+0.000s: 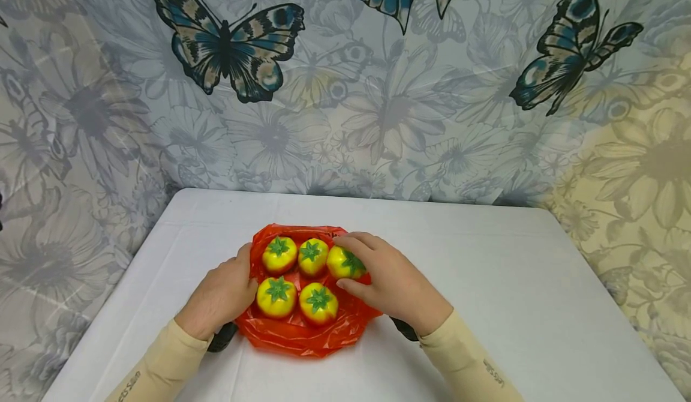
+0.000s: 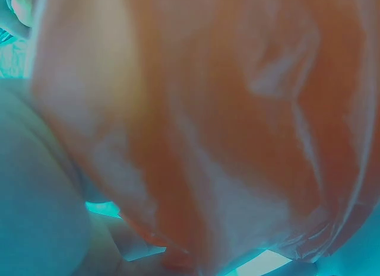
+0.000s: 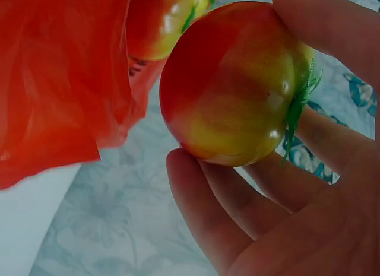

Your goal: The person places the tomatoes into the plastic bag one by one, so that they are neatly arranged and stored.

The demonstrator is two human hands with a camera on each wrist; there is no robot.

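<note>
A red plastic bag [image 1: 302, 345] lies spread on the white table, its mouth facing up. Inside it, several yellow-and-red tomatoes with green leafy tops show, among them a front tomato [image 1: 318, 304] and a back-left tomato [image 1: 279, 255]. My left hand [image 1: 220, 297] holds the bag's left side, and red plastic [image 2: 237, 110] fills most of the left wrist view. At the bag's back right, my right hand [image 1: 385, 279] grips a tomato [image 3: 231, 86] between thumb and fingers. Its green top points toward the palm in the right wrist view.
The white tablecloth [image 1: 486, 258] reaches past the bag on both sides. Behind the table hangs a floral backdrop [image 1: 388, 120] with large butterflies. Dark wrist cameras sit under both wrists, near the bag's edges.
</note>
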